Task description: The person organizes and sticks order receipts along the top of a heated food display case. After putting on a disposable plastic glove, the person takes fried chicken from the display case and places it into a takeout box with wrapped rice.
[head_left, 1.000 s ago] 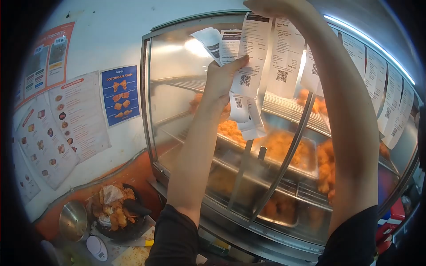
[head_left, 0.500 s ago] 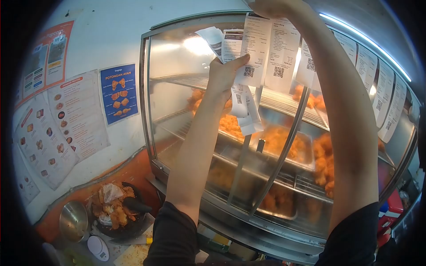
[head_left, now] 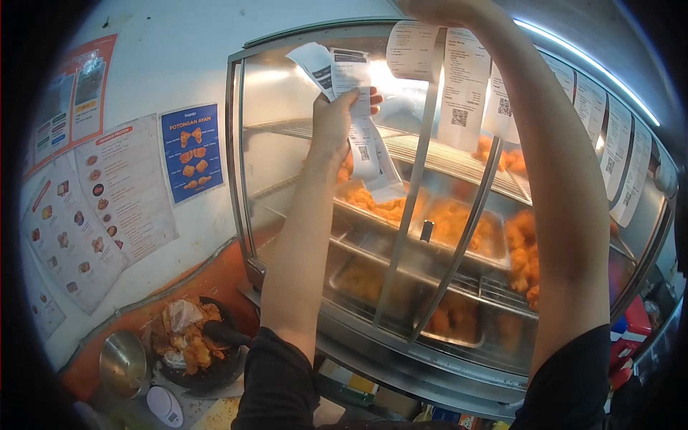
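In my left hand (head_left: 335, 118) is a bunch of printed receipts (head_left: 351, 66), pinched between thumb and fingers. Their upper ends fan out above the hand, and long strips dangle below it. My right hand (head_left: 441, 10) is raised to the top edge of the glass display cabinet (head_left: 287, 93), beside the upper ends of hanging receipts (head_left: 462, 86). Its fingers are largely cut off by the frame, so their grip is hidden. A shorter receipt (head_left: 413, 50) with a rounded lower edge hangs just under that hand.
Behind the glass, fried chicken (head_left: 459, 226) lies in metal trays on racks. At lower left are a stone mortar (head_left: 215, 376) with chicken pieces and a pestle, a steel bowl (head_left: 122, 363) and a white scale (head_left: 165, 406). Posters (head_left: 192, 154) cover the left wall.
My left hand has moved left with its receipts, away from the hanging row. Where a long receipt hung beside it, a shorter one now shows. My right hand stays near the top edge.
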Demonstrator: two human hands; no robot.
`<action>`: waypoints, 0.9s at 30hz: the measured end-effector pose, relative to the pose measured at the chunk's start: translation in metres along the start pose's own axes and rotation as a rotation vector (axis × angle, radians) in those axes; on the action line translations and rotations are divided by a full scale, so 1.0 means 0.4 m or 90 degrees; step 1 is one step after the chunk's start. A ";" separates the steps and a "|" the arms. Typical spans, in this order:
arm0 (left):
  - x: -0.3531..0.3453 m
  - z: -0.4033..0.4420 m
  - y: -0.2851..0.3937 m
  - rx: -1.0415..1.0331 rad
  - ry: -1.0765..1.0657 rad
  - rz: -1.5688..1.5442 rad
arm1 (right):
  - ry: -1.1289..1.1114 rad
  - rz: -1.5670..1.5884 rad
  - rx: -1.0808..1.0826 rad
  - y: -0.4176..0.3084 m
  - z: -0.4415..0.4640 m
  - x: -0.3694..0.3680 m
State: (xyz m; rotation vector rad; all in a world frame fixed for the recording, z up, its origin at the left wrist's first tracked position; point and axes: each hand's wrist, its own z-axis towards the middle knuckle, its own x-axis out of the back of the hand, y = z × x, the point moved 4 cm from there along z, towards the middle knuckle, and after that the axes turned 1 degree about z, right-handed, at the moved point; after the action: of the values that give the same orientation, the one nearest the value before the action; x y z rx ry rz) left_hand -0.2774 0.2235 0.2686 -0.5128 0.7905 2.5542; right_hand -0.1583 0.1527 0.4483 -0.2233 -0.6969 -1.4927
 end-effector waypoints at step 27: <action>0.029 0.047 -0.039 0.115 -0.087 0.001 | 0.058 0.015 0.090 -0.111 0.042 -0.048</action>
State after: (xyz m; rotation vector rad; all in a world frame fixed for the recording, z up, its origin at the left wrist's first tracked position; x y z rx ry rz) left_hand -0.2839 0.2497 0.2709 -0.2775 0.9585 2.4583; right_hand -0.2040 0.1735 0.4387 -0.0559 -0.7206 -1.4157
